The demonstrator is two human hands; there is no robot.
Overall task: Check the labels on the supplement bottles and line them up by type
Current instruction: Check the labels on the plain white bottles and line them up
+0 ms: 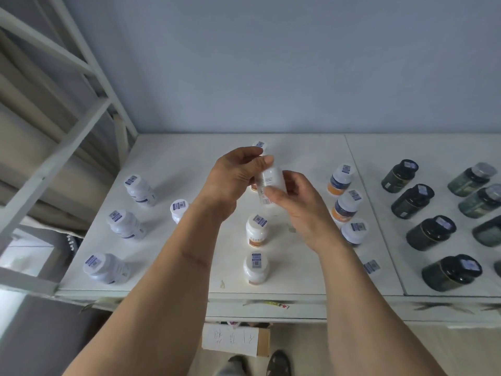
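Nearest, at bench (pixel 271 287) front edge: white plastic bottle with orange base band (pixel 255 268), upright, barcode sticker on cap. Just behind it, second white bottle with orange band (pixel 257 230), same type, same column.

Mid-bench, raised above surface: small white cylindrical bottle with printed label (pixel 271 183), tilted, held between both hands. Left hand (pixel 233 180) grasping upper end, thumb and fingers curled round cap region. Right hand (pixel 295 202) grasping lower body, fingers wrapped from the right. Neither hand released.

Judged step: label check. Advice for doing it well: rotate slowly with right hand while left steadies the cap; bring printed panel square to the eyes; read type line before setting down. Label text too small to read here. An orange-banded bottle shows partly behind left hand, so the centre column seems the likely home if the label matches; confirm colour band first.

Left side: three white bottles with blue-printed labels (pixel 119 223) in a column, leaning in this wide view; another white bottle (pixel 179 208) beside left forearm.

Right side: white bottles with blue-and-orange labels (pixel 345 204) in a column. Farther right: dark green bottles with black caps (pixel 431 232), well apart.

Far: one more white cap (pixel 259 144) behind the hands; pale wall (pixel 271 63).

Risk judged: elbow sweep toward near bottles when lowering.
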